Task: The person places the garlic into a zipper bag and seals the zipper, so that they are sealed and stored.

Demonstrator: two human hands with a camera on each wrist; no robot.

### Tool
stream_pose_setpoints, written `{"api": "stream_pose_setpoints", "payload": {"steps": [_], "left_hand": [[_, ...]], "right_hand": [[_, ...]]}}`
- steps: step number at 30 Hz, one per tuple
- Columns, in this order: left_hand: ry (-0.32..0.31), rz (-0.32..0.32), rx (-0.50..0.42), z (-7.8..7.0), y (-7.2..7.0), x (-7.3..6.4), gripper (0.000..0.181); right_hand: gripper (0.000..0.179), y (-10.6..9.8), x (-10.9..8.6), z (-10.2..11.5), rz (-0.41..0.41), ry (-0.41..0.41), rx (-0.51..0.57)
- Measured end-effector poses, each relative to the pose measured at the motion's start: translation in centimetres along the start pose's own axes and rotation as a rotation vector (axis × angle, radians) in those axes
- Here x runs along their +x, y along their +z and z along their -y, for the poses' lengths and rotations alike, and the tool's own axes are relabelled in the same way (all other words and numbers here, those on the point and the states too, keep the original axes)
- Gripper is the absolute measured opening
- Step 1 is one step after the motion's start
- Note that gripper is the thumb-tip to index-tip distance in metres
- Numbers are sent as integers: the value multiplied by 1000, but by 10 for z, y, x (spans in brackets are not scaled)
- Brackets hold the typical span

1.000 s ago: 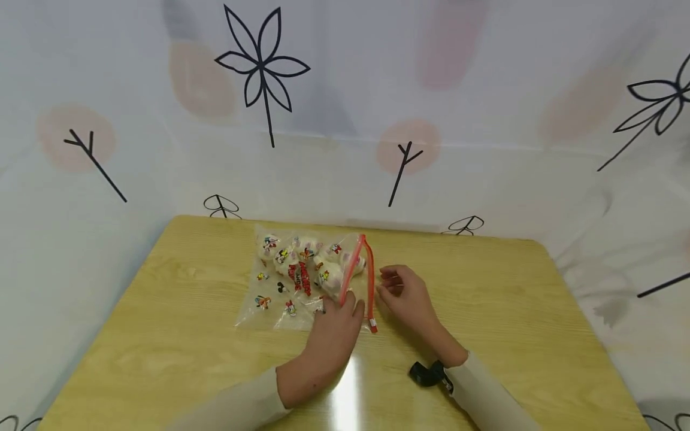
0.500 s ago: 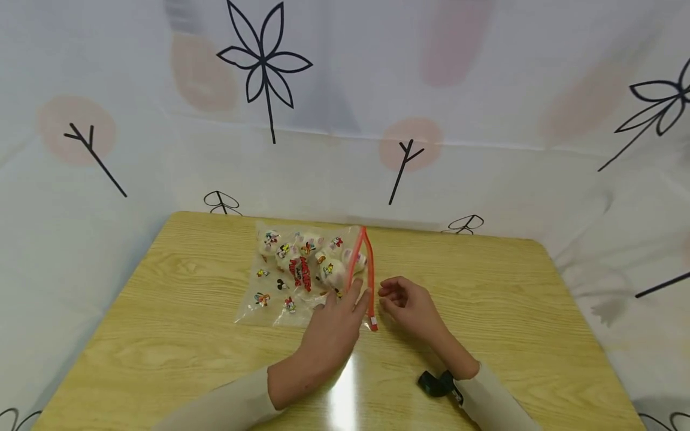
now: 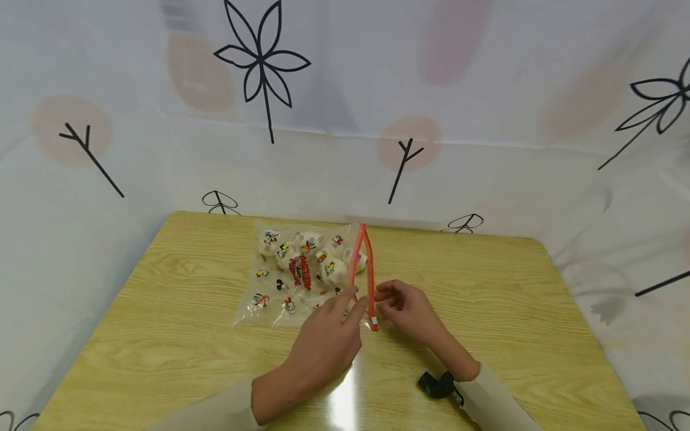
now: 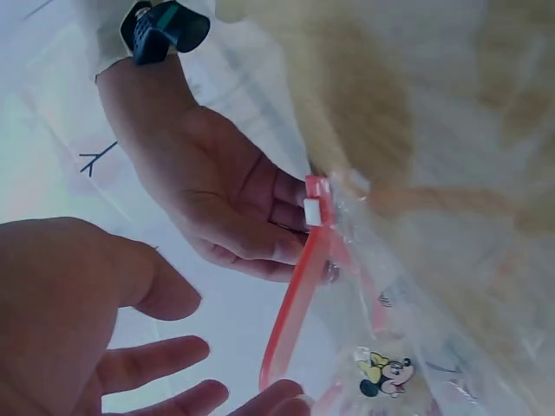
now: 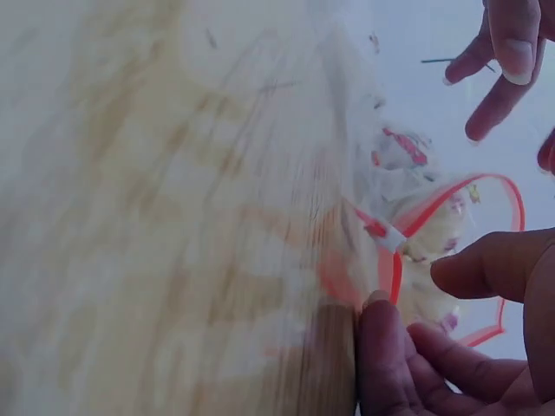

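A clear zip bag (image 3: 302, 299) printed with cartoon characters lies on the table, several whitish round objects (image 3: 333, 272) inside it. Its red zip strip (image 3: 370, 269) gapes apart in a loop, and the white slider (image 4: 313, 211) sits at the near end. My left hand (image 3: 329, 341) hovers over the near part of the bag by the mouth, fingers spread in the left wrist view. At the mouth's right side is my right hand (image 3: 409, 311), fingers loosely bent. In the right wrist view its fingertips (image 5: 381, 334) are at the red strip, the thumb apart from them.
The wooden table (image 3: 485, 311) extends to both sides of the bag. A white patterned sheet (image 3: 334, 167) rises behind the table's far edge. A black device (image 3: 436, 385) is strapped at the right wrist.
My left hand has drawn back slightly toward me and lifted from the bag's mouth. My right hand moved a little nearer me, then back left to the red strip. The bag barely shifts.
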State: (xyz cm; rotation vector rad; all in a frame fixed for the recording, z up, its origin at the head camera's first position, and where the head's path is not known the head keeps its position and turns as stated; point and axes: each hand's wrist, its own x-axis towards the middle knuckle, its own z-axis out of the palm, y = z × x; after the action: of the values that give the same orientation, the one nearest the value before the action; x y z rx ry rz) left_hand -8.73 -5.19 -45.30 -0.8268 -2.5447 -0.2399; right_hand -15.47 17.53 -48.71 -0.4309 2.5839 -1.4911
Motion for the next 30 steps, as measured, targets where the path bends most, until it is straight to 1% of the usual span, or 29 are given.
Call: {"api": "stream_pose_setpoints", "payload": {"steps": [3, 6, 10, 12, 15, 20, 22, 23, 25, 30], "left_hand": [[-16, -9, -25, 2, -2, -8, 53], [-36, 9, -69, 4, -3, -15, 51], [-64, 35, -180, 7, -1, -25, 47], [-70, 50, -208, 8, 0, -29, 46], [-63, 102, -192, 9, 3, -31, 49], [-47, 296, -117, 12, 11, -32, 62], [-42, 359, -95, 13, 12, -34, 65], [-39, 375, -87, 14, 13, -35, 66], [-33, 384, -77, 14, 14, -36, 66], [-45, 376, -86, 12, 13, -36, 64]], "right_hand": [[27, 1, -2, 4, 21, 34, 2], [31, 2, -4, 7, 42, 72, 2], [38, 4, -6, 10, 33, 132, -28], [38, 5, -7, 12, 9, 161, -49], [34, 8, -8, 12, -24, 189, -55], [24, 13, -8, 11, -50, 214, -41], [21, 15, -9, 10, -49, 224, -40], [20, 15, -10, 10, -50, 224, -38], [18, 16, -10, 11, -53, 217, -40], [15, 14, -9, 15, -52, 210, -42]]}}
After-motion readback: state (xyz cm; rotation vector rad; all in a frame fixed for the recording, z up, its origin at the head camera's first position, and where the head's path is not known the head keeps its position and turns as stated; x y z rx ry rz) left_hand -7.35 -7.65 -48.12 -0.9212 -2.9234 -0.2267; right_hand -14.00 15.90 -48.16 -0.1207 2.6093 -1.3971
